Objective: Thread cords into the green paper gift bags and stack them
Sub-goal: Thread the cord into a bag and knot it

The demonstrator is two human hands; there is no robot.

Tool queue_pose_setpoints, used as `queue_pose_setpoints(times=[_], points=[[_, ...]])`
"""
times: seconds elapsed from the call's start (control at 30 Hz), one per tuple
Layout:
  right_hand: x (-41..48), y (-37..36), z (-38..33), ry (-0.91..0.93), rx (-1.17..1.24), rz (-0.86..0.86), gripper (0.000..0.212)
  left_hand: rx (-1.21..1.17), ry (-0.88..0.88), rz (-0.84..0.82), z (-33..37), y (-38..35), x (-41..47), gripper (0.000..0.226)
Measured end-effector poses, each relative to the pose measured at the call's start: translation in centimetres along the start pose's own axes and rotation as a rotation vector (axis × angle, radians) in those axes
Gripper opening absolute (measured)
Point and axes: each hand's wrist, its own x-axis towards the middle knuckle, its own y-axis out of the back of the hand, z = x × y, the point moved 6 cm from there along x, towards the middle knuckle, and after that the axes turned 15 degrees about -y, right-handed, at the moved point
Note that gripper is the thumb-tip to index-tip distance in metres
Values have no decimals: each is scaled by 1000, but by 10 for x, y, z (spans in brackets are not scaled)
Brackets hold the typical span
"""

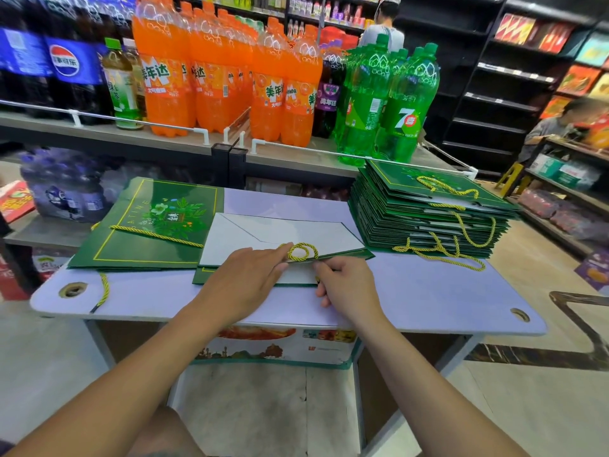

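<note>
Your left hand [244, 275] covers the near-left part of the bag [283, 232]. Your right hand [346, 285] hides the bag's edge where the fingers curl, so you can't tell whether they pinch the cord [290, 256]. Below its top bag, the stack [428, 222] shows only edges. The bottles [66, 61] at far left are blurred.

Your left hand [244, 275] lies flat at centre frame, palm down, fingers straight and pointing up-right. Your right hand [349, 285] sits just beside it, knuckles up and fingers curled in; whether they pinch anything is hidden. Your bare left forearm [131, 367] and right forearm [412, 367] rise from the bottom corners and converge.
</note>
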Motion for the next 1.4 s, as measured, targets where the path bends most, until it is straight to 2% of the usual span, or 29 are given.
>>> queue_pose_setpoints(times=[0.1, 0.3, 0.47, 0.53, 0.6, 0.67, 0.7, 0.77, 0.83, 0.93, 0.97, 1.03, 1.1, 1.13, 1.2, 1.3, 1.37, 1.4], points=[[1, 1, 2, -24, -22, -28, 37, 8, 5, 4, -1, -1, 0, 50], [2, 5, 0, -158, 89, -171, 20, -20, 9, -9, -6, -6, 0, 57], [-3, 5, -2, -180, 18, -301, 27, -9, 16, -9, -4, -4, -1, 56], [-2, 12, -4, -100, 15, -261, 36, -23, 21, -4, -2, -2, -2, 59], [-5, 24, -7, 88, -43, -86, 40, -61, 27, -3, -1, 1, -4, 63], [-13, 32, -8, 304, -230, 111, 33, -188, 43, 46, -2, 5, -4, 52], [-19, 29, -9, 396, -345, 133, 30, -288, 74, 92, -5, 8, -2, 43], [-23, 12, -2, 462, -583, 23, 45, -528, 177, 176, -10, 14, 2, 27], [-22, -3, 9, 418, -767, -88, 61, -729, 244, 244, -12, 23, 12, 24], [-21, -11, 14, 401, -829, -101, 68, -1084, 377, 299, -14, 34, 29, 23], [-21, -13, 13, 399, -827, -91, 69, -1176, 446, 271, -16, 35, 34, 24], [-19, -15, 12, 396, -841, -78, 71, -1190, 559, 92, -21, 33, 41, 30], [-19, -18, 14, 397, -876, -67, 73, -1120, 581, -130, -22, 29, 46, 33], [-19, -18, 14, 399, -888, -61, 73, -1109, 568, -179, -22, 29, 51, 32], [-19, -20, 17, 397, -878, -63, 72, -1160, 549, -78, -27, 30, 67, 26], [-20, -21, 19, 382, -845, -82, 71, -1361, 612, 238, -39, 32, 86, 26], [-19, -21, 20, 381, -850, -83, 71, -1423, 667, 298, -47, 26, 90, 26], [-19, -22, 20, 378, -852, -86, 71, -1351, 689, 276, -51, 23, 90, 26]])
